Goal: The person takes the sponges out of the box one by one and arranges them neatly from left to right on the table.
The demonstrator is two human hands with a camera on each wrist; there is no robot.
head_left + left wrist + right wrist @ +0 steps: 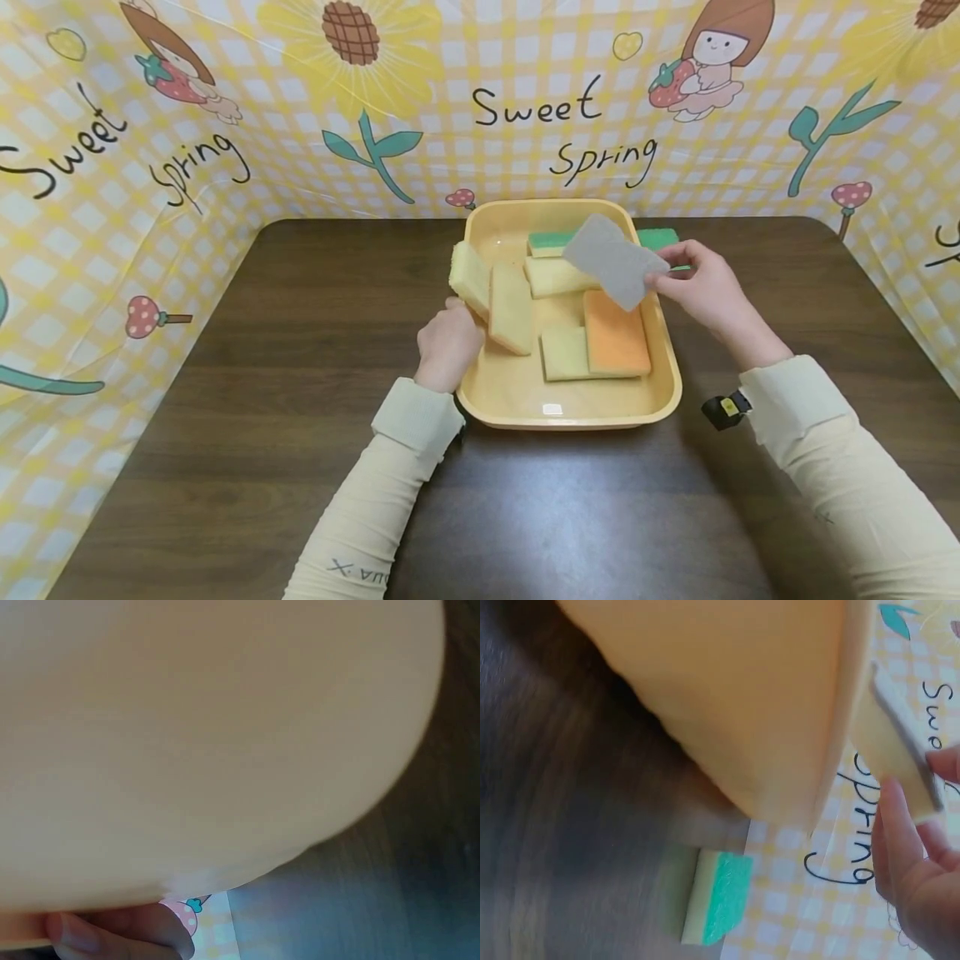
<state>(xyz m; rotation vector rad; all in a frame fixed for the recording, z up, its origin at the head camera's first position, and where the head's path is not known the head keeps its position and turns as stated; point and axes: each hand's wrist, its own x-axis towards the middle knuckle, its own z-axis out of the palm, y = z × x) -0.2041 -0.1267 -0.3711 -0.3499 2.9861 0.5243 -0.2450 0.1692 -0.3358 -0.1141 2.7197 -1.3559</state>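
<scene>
A yellow plastic basin [510,408] stands on the table with several sponges in it. At its left wall my left hand [450,343] grips the rim; in the left wrist view its curled fingers [112,934] show at the basin's edge. A pale yellow sponge [469,279] leans on the rim just above that hand. Over the basin's right side, my right hand [701,279] pinches a grey-faced sponge [611,258] by one end. The right wrist view shows this sponge's yellow side, with thumb and fingers [900,825] on it.
Inside the basin lie an orange-topped sponge [617,333], pale yellow sponges [512,308] and a green-topped sponge [549,242]. Another green-topped sponge [724,896] sits on the dark wooden table [300,375] beyond the basin's right wall. A patterned cloth [562,108] rises behind the table.
</scene>
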